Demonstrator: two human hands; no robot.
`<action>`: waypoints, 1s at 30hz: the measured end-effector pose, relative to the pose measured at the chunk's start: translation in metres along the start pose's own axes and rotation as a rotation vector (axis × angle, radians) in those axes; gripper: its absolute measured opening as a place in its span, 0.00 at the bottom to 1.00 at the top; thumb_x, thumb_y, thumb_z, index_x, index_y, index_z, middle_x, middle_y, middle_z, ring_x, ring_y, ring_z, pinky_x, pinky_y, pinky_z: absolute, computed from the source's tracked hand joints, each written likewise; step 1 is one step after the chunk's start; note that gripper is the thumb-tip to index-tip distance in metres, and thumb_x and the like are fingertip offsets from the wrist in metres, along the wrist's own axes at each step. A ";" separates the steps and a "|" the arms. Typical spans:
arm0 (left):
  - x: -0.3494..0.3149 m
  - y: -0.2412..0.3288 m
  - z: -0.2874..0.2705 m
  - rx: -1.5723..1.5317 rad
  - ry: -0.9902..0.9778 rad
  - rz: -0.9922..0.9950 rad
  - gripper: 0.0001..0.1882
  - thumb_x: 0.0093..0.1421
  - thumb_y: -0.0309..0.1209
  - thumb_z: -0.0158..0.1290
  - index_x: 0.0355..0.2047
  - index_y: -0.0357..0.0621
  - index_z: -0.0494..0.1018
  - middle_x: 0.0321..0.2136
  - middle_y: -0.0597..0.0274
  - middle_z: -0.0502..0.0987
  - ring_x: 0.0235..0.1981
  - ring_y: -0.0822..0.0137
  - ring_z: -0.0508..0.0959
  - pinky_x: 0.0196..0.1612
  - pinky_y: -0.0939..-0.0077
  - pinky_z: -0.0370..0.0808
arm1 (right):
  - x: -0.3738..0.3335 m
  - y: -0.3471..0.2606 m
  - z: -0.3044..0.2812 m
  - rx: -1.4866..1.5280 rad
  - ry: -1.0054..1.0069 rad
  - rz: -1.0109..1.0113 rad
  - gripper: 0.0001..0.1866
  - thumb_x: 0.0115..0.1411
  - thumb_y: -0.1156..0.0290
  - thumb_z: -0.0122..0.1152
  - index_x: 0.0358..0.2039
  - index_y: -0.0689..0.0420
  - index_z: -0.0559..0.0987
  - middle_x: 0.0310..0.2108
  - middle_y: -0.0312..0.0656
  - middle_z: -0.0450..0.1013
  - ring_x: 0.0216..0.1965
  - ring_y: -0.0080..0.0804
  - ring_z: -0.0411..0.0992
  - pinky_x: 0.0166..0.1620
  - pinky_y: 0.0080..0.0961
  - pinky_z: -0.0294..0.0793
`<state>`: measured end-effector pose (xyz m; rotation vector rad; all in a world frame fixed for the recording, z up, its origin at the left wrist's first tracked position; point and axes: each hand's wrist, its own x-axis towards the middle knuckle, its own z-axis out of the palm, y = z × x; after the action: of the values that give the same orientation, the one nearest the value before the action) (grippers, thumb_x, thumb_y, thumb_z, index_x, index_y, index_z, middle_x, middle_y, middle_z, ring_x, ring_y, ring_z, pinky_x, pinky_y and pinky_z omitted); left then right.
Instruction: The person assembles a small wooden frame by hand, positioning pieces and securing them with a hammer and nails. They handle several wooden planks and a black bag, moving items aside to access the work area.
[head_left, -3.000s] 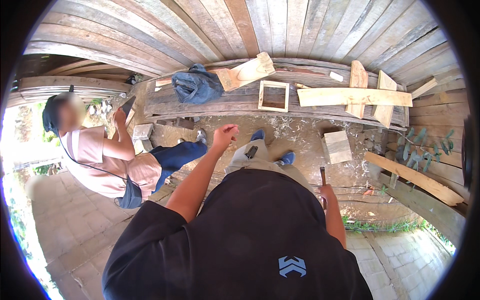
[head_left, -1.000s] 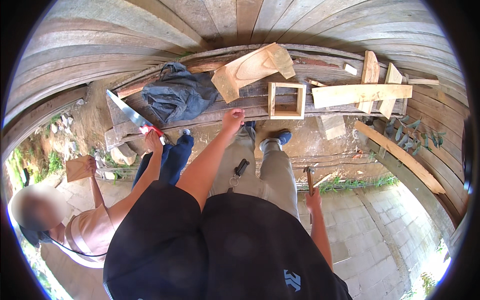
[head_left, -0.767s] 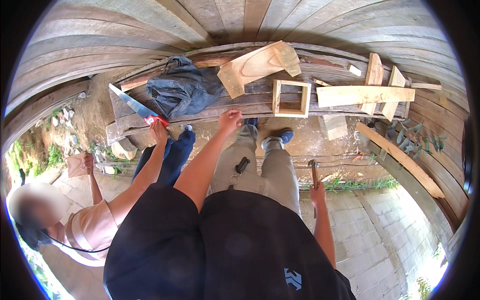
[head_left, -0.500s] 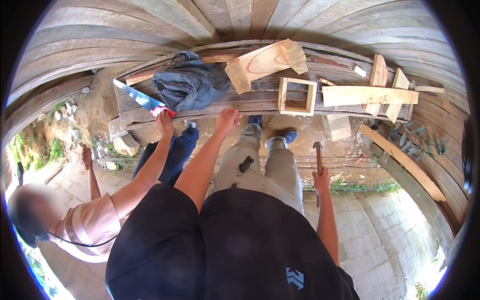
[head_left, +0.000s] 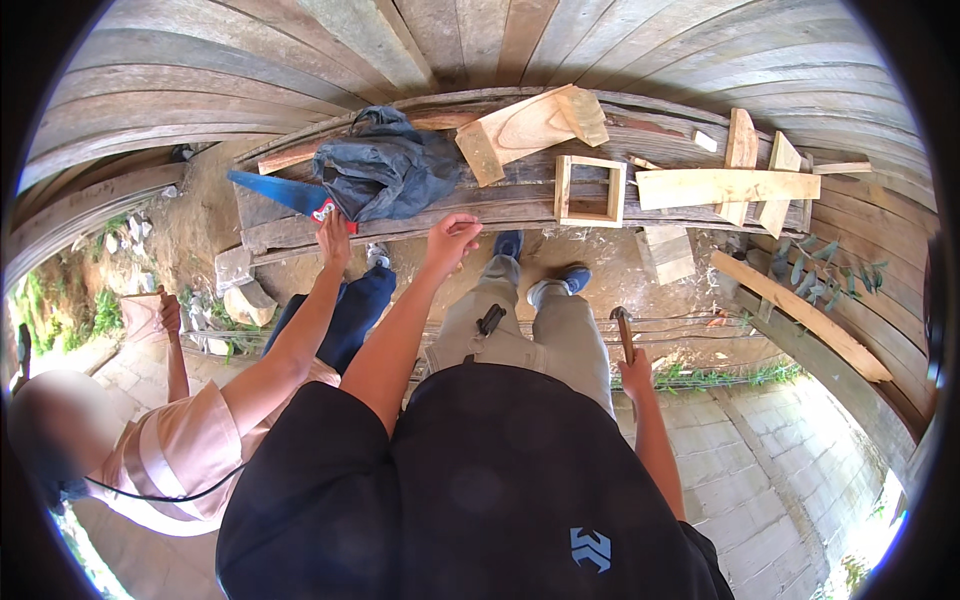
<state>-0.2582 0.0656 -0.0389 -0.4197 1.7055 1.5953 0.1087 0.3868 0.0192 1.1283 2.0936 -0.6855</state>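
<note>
The fingers of my left hand (head_left: pixel 452 243) are curled and pinched together just in front of the bench; whatever lies between them, if anything, is too small to make out. Low on the right, my right hand (head_left: pixel 636 375) grips a hammer (head_left: pixel 626 338) by its handle, head up. A small open rectangular wooden frame (head_left: pixel 564 190) stands on the weathered bench (head_left: pixel 500 212), ahead and right of my left hand. Beyond that hand lies a piece of joined boards (head_left: pixel 525 130), with a dark crumpled bag (head_left: pixel 390 165) to its left.
On my left, a co-worker's hand (head_left: pixel 335 240) holds the red handle of a handsaw (head_left: pixel 270 190) over the bench; their other hand holds a small board (head_left: pixel 142 318). Crossed boards (head_left: pixel 685 189) lie on the bench's right. A long plank (head_left: pixel 800 315) leans at right.
My left hand has turned slightly, fingers drawn closer together. The hammer has shifted left and tilted, its head lower. The co-worker's saw has moved slightly, and the view has shifted a little.
</note>
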 end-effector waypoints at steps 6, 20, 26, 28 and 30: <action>-0.003 0.010 0.006 0.078 -0.047 0.121 0.10 0.59 0.30 0.60 0.40 0.43 0.75 0.33 0.67 0.79 0.24 0.79 0.76 0.23 0.86 0.68 | -0.012 0.017 0.010 0.010 0.046 0.061 0.22 0.53 0.64 0.63 0.46 0.59 0.70 0.35 0.55 0.75 0.39 0.54 0.75 0.42 0.45 0.73; 0.018 0.024 0.055 0.171 -0.199 0.045 0.14 0.63 0.38 0.54 0.43 0.41 0.75 0.35 0.64 0.81 0.25 0.78 0.78 0.24 0.87 0.70 | -0.015 -0.006 0.006 0.146 0.065 0.057 0.25 0.55 0.64 0.62 0.50 0.59 0.67 0.39 0.58 0.74 0.42 0.58 0.73 0.44 0.46 0.71; 0.049 0.012 0.111 0.247 -0.154 0.195 0.12 0.61 0.34 0.57 0.40 0.38 0.78 0.31 0.63 0.81 0.24 0.75 0.79 0.23 0.83 0.74 | -0.015 0.019 0.045 0.237 0.059 0.090 0.25 0.56 0.63 0.62 0.52 0.57 0.67 0.39 0.57 0.75 0.42 0.57 0.73 0.45 0.46 0.71; 0.058 0.013 0.127 0.386 -0.179 0.308 0.12 0.61 0.33 0.57 0.40 0.37 0.79 0.30 0.63 0.82 0.22 0.77 0.78 0.24 0.83 0.73 | -0.009 0.025 0.060 0.291 0.044 0.129 0.25 0.56 0.63 0.63 0.52 0.56 0.68 0.38 0.56 0.75 0.42 0.57 0.74 0.44 0.45 0.72; 0.070 0.011 0.140 0.517 -0.178 0.427 0.11 0.59 0.29 0.59 0.39 0.36 0.80 0.29 0.63 0.82 0.21 0.77 0.77 0.25 0.83 0.73 | 0.007 0.040 0.088 0.344 0.010 0.183 0.24 0.55 0.62 0.64 0.51 0.55 0.70 0.37 0.55 0.75 0.40 0.55 0.74 0.43 0.44 0.73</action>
<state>-0.2716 0.2181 -0.0724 0.3528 2.0647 1.3389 0.1662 0.3481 -0.0484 1.4910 1.8939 -0.9761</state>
